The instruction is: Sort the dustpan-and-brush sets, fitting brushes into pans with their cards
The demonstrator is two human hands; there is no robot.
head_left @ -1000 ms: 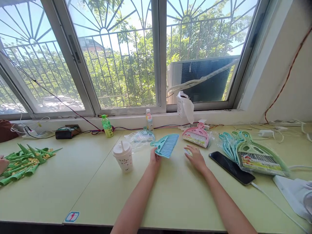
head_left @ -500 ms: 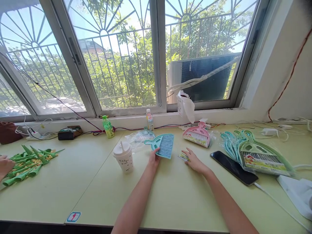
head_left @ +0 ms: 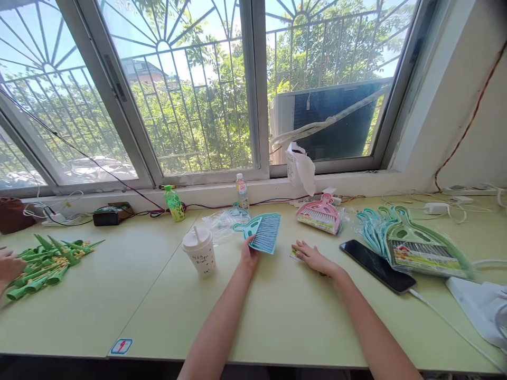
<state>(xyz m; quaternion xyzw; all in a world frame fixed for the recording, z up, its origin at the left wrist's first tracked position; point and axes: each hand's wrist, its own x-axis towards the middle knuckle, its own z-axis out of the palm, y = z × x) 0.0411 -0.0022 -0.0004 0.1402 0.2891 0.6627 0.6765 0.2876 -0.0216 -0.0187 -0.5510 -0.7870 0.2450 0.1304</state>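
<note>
My left hand (head_left: pixel 249 254) is closed round the lower edge of a small turquoise dustpan and brush set (head_left: pixel 264 233), held tilted above the table with the bristles facing up. On the table to its right, my right hand (head_left: pixel 312 257) lies palm down with fingers stretched out. Beneath those fingers is a small printed label card (head_left: pixel 295 255), mostly covered now. A pink dustpan and brush set (head_left: pixel 320 215) in clear wrap lies beyond my right hand. Crumpled clear plastic (head_left: pixel 224 222) lies behind the turquoise set.
A lidded paper cup (head_left: pixel 200 253) stands left of my left forearm. To the right are a black phone (head_left: pixel 376 265) on a cable and wrapped green dustpan sets (head_left: pixel 423 245). Bottles (head_left: pixel 174 203) stand near the sill. At far left, another person's hand (head_left: pixel 10 266) touches green pieces (head_left: pixel 51 266).
My right hand has slid slightly left and flattened over the label card, hiding more of it. My left hand keeps hold of the turquoise set. The view has shifted slightly.
</note>
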